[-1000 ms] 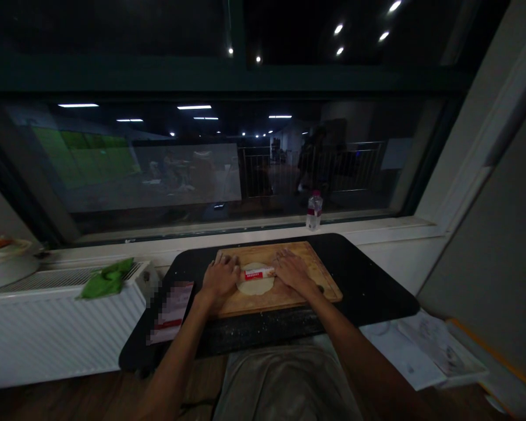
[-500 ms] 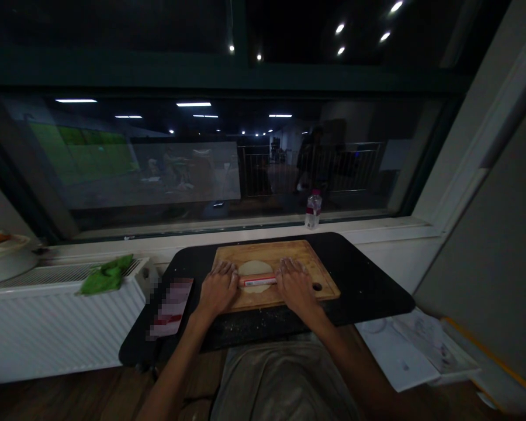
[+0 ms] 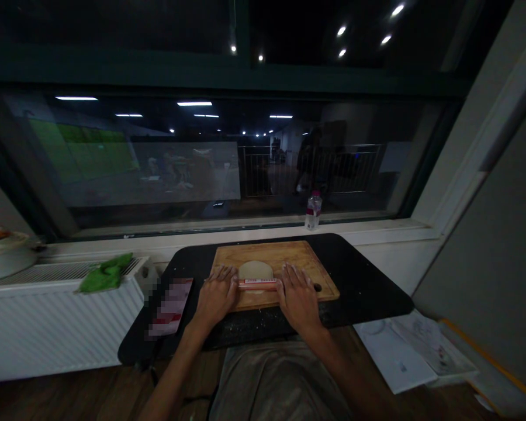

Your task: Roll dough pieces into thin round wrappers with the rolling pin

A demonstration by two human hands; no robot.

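Note:
A pale, flat round of dough lies on a wooden cutting board. Across its near part rests a rolling pin with a red-and-white label. My left hand presses on the pin's left end, thumb along it and fingers over the top. The other end is under my right hand, held the same way, fingers pointing forward. Both palms hide the pin's ends. White flour-like traces show on my fingers.
The board is on a black table with crumbs near its front edge. A partly pixelated packet lies at left. On the sill stands a bottle; a green cloth hangs on the radiator. White boxes sit at lower right.
Both hands have rolled the pin slightly toward me, from the middle of the dough to its near part. The label has turned to the pin's upper side.

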